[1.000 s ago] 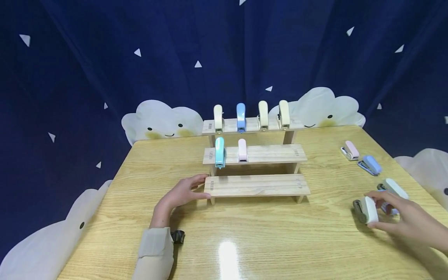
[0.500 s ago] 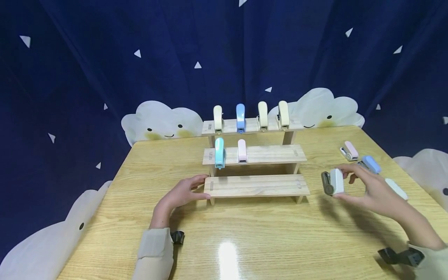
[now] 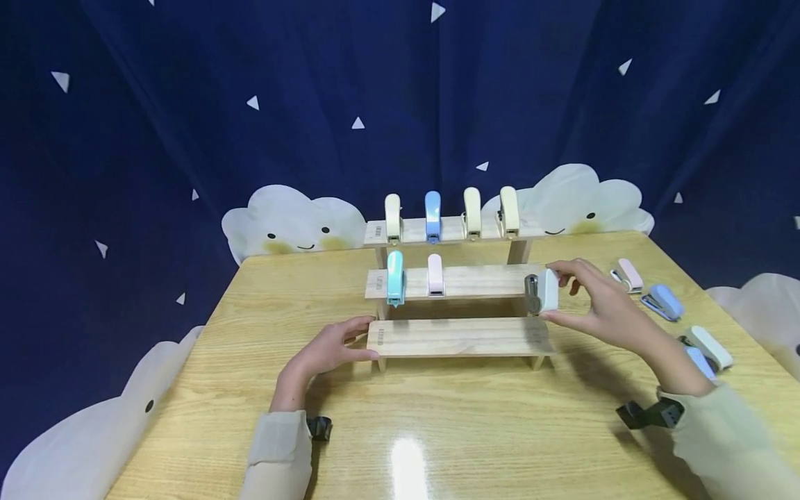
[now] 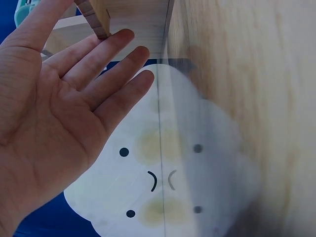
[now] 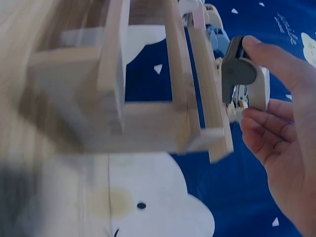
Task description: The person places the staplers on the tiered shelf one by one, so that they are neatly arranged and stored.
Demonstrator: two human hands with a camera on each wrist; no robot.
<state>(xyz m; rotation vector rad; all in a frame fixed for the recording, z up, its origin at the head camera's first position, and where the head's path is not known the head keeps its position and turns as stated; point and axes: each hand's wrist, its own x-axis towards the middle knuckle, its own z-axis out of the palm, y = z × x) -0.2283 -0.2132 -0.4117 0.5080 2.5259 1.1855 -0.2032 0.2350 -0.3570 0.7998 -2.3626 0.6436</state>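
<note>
My right hand (image 3: 596,309) pinches a white stapler (image 3: 548,292) with a dark grey base at the right end of the middle shelf. In the right wrist view, the stapler (image 5: 256,86) sits between thumb and fingertips, on its side. At the left end of the bottom shelf (image 3: 462,338) of a wooden three-tier rack, my left hand (image 3: 328,351) rests with thumb and fingers spread about the corner. Its fingers (image 4: 108,64) look nearly straight in the left wrist view. A turquoise stapler (image 3: 395,278) and a pink one (image 3: 435,276) stand on the middle shelf.
Several staplers, cream and one blue (image 3: 432,217), line the top shelf (image 3: 450,230). On the table's right side lie a pink stapler (image 3: 628,275), a blue stapler (image 3: 664,303), a white stapler (image 3: 710,347) and a light blue item (image 3: 700,362). A dark blue curtain (image 3: 312,83) hangs behind.
My right hand has carried the white stapler from the table's right side leftward and up to the rack's right end. My left hand has stayed at the bottom shelf.
</note>
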